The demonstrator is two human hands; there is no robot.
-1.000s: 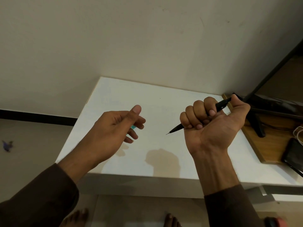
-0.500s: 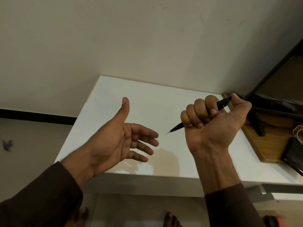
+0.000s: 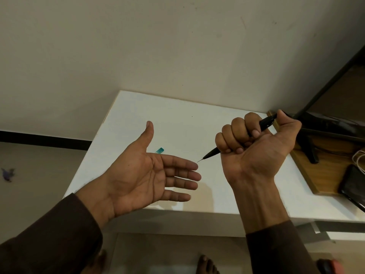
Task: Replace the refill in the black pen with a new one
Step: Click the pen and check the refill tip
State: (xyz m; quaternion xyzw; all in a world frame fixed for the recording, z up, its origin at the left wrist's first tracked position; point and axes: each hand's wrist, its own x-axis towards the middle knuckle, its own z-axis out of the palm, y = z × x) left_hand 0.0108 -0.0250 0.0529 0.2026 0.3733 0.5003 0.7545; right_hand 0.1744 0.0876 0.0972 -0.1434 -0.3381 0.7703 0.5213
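Note:
My right hand (image 3: 254, 153) is closed in a fist around the black pen (image 3: 212, 153), held above the white table (image 3: 187, 123). The pen's thin tip points left and down, and its rear end sticks out by my thumb. My left hand (image 3: 150, 178) is palm up with fingers spread and holds nothing. Its fingertips are just left of the pen tip, not touching it. A small teal piece (image 3: 159, 150) lies on the table behind my left fingers.
A wooden board (image 3: 302, 167) at the table's right carries a black monitor stand (image 3: 308, 149), a black phone (image 3: 353, 186) and a white cable (image 3: 358, 157). The wall is right behind the table. My bare feet show on the floor below.
My left hand has opened from a loose curl to a flat upturned palm and moved right towards the pen tip. The teal piece now lies on the table. My right hand has hardly moved.

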